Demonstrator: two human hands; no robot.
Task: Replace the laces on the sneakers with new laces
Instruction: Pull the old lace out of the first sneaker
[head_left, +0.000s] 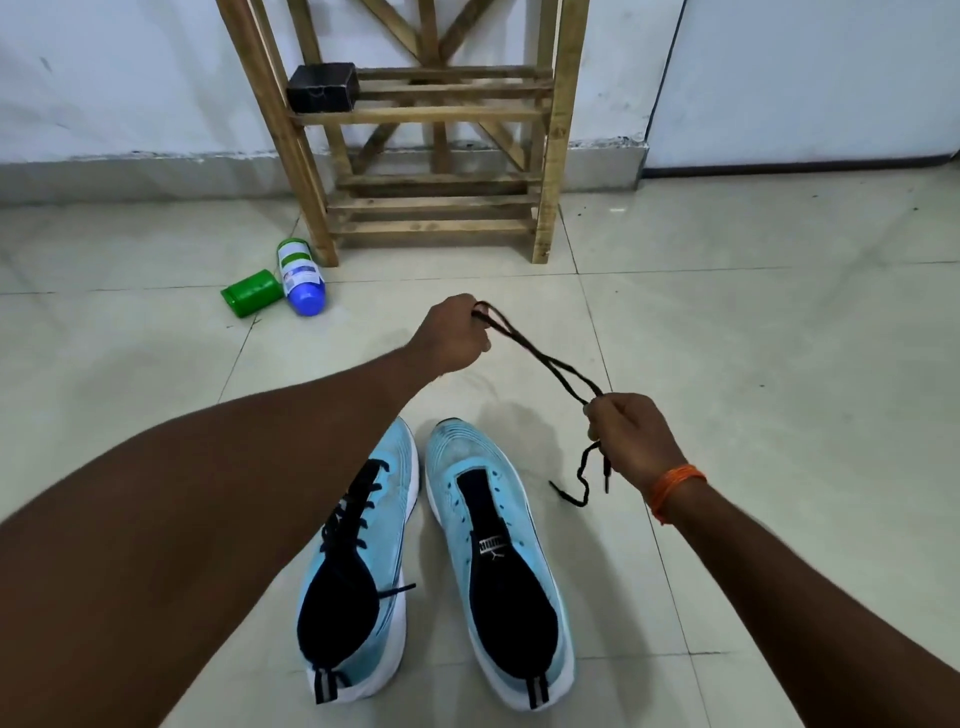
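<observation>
Two light-blue sneakers stand side by side on the tiled floor (779, 338) in front of me, toes pointing away. The laced sneaker (387, 499), on my left, has one black lace threaded through its eyelets. The unlaced sneaker (460, 462), on my right, shows bare eyelets beside its dark tongue.

One loose black lace (545, 358) runs doubled between my two hands, above the floor just beyond the toes. My left hand (457, 335) is closed in a fist, its fingers (474, 310) pinching the looped end at the top. My right hand (626, 434) is curled tight round the strands, and the two tips hang below it, beside the unlaced sneaker. I cannot tell whether they reach the floor. One orange thread band (675, 486) circles my right wrist.

Farther off, one wooden rack (436, 114) stands against the wall, with one black box (322, 88) on its upper shelf. Near its left leg, one white bottle (300, 278) with a blue end and one green container (253, 292) lie touching on the floor.
</observation>
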